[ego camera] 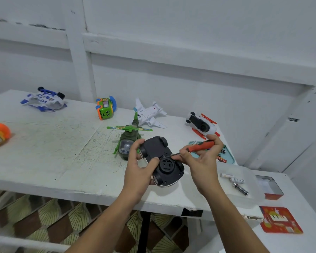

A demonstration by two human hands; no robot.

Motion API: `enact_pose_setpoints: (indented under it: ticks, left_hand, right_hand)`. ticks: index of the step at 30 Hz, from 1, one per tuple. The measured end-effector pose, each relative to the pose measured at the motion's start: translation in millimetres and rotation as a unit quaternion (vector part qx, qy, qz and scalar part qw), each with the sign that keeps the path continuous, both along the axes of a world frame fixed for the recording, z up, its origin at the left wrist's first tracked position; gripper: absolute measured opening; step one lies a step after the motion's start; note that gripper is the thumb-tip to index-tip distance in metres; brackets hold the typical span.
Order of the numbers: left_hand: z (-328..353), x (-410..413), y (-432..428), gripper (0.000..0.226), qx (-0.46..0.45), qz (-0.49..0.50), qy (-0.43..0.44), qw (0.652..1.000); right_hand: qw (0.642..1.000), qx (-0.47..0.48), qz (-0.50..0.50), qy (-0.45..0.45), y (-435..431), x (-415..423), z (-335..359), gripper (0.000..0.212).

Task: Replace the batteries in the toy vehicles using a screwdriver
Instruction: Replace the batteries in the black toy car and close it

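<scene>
While held above the near edge of the white table (62, 152), black toy car (159, 154): upturned, underside facing the camera. Left hand (138, 170): fingers and thumb curled round the car's left side. Right hand (203, 161): fingers gripping orange-handled screwdriver (202, 145), tip resting on the car's underside. Green helicopter (127, 141): just behind the car. Loose batteries (235, 181): in clear tray (248, 172), right of the hands.
</scene>
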State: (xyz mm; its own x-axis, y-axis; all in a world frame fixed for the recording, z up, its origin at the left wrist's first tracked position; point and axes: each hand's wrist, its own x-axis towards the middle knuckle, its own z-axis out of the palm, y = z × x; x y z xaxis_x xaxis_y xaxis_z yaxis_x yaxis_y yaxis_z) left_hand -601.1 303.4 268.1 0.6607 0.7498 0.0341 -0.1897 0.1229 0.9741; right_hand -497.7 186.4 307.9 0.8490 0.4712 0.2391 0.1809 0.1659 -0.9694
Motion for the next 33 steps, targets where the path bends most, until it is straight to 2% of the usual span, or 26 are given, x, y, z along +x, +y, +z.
enact_pose_setpoints:
  ticks: [6,15,17,19,22,24,27,33]
  left_hand:
    - [3.2,-2.8,3.4,0.053,-0.016,-0.026,-0.002,1.0]
    - [12.3,2.3,10.5,0.054,0.008,-0.071,-0.007,0.997]
    - [12.4,4.0,12.3,0.053,0.016,-0.083,-0.012,0.996]
    - [10.8,6.4,14.7,0.053,0.014,-0.099,-0.014,0.995]
    - [5.8,10.9,17.3,0.056,0.025,-0.11,-0.01,0.994]
    - [4.5,12.8,17.9,0.056,0.036,-0.114,-0.005,0.993]
    - [2.3,13.6,19.4,0.058,0.026,-0.115,0.002,0.993]
    - [-13.2,14.1,20.6,0.058,-0.061,-0.115,0.04,0.991]
  right_hand:
    - [0.995,0.058,-0.015,0.082,6.4,-1.9,-5.6,0.062]
    - [0.976,0.083,-0.015,0.201,10.5,13.1,-1.4,0.069]
    - [0.977,0.041,-0.014,0.208,10.5,21.1,9.4,0.063]
    - [0.983,-0.055,0.008,0.173,11.6,27.4,22.2,0.06]
    - [0.975,-0.182,0.06,0.111,17.1,30.2,33.3,0.069]
    - [0.967,-0.227,0.077,0.083,22.1,28.5,34.1,0.07]
    - [0.967,-0.223,0.076,0.102,25.1,30.6,29.9,0.067]
    - [0.962,-0.185,0.053,0.191,20.4,56.7,25.2,0.065]
